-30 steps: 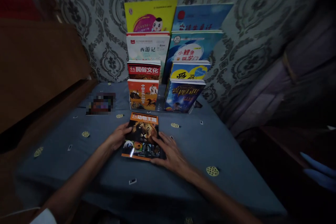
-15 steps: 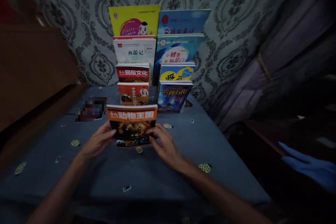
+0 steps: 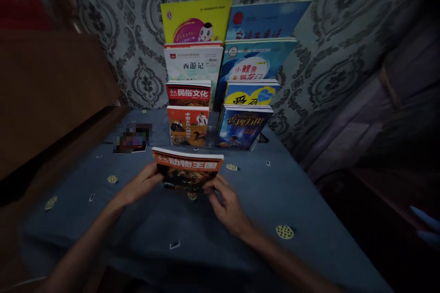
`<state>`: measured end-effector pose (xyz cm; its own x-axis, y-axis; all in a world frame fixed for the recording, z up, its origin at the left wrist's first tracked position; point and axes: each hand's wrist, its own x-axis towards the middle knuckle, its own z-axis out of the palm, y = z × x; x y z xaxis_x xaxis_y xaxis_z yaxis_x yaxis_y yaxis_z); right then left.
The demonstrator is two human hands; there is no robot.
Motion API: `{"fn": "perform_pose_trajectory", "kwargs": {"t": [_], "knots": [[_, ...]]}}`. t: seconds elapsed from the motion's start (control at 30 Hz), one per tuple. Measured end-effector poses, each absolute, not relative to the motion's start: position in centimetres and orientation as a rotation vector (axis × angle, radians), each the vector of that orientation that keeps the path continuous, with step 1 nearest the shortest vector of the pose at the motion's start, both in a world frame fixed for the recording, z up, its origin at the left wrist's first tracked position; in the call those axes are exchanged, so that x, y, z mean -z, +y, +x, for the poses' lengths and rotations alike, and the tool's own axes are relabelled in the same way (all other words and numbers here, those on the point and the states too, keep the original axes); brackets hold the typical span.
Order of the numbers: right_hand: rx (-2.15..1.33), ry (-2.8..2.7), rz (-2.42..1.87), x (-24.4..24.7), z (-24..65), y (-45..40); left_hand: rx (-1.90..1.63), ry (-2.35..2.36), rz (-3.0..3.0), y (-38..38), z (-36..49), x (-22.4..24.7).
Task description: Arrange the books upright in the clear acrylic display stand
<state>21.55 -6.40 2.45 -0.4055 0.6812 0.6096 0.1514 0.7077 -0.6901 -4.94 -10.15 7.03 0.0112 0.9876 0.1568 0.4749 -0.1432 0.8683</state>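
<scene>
An orange and dark book (image 3: 187, 171) with an animal's face on its cover is held just above the table, its top edge leaning away from upright. My left hand (image 3: 142, 183) grips its left side and my right hand (image 3: 225, 199) its lower right corner. Behind it, books stand in two stepped columns. An orange-red book (image 3: 189, 126) is at the front left, a dark blue book (image 3: 242, 128) at the front right. Further back are a white book (image 3: 194, 64), a yellow-green book (image 3: 195, 18) and a blue book (image 3: 268, 20).
The table wears a blue-grey cloth (image 3: 137, 233) with yellow patches. A pixelated item (image 3: 132, 138) lies on its left. Brown wooden furniture (image 3: 51, 96) borders the left side, a purple curtain (image 3: 357, 96) the right. Blue finger-like shapes (image 3: 426, 224) show at the right edge.
My hands have lowered the book and tilted its cover, uncovering more of the orange-red book behind. The whole view has shifted, so the scene sits further right. The blue glove-like shape has moved mostly out of frame.
</scene>
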Motion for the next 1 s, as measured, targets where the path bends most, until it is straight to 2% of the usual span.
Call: {"fn": "perform_pose_trajectory", "kwargs": {"t": [0.13, 0.43, 1.0], "knots": [[-0.614, -1.906, -0.663, -3.9, 20.6, -3.9, -1.043, 1.658, 2.027, -8.1, -4.4, -8.7], [-0.343, -1.871, -0.608, -8.4, 17.8, 4.5, -1.541, 1.811, 2.229, -0.4, -4.0, -11.7], [-0.425, -1.893, -0.635, -6.5, 16.8, 8.8, -1.594, 1.937, 2.125, 3.6, -4.4, -9.8]]}}
